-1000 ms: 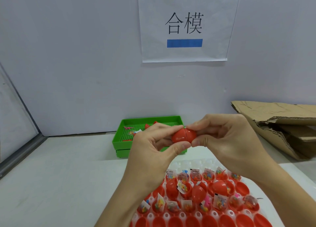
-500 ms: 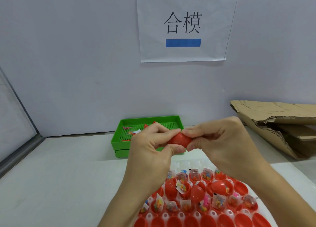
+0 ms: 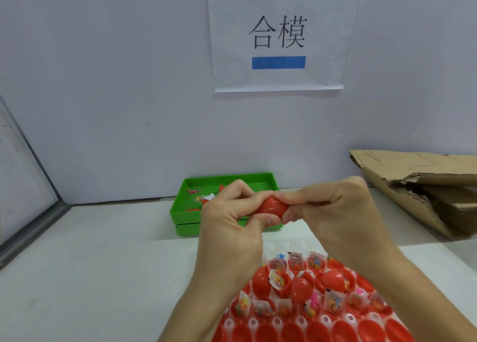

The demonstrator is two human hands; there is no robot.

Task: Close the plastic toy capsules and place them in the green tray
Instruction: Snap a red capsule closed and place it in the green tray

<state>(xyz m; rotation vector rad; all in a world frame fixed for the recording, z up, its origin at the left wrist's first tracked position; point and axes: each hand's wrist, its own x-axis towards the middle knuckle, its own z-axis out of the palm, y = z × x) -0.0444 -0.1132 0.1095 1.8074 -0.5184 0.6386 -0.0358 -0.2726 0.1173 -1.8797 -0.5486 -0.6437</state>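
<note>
Hands and pinched one red capsule between them, left and right at opposite ends, its long axis running sideways, held above the table with the green tray just beyond, toward the far edge.

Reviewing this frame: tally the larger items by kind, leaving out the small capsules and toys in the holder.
Hands: 2, left hand and right hand
Held red capsule: 1
Green tray: 1
Clear capsule holder: 1
Cardboard box: 1
Wall sign: 1
Total: 7
</note>
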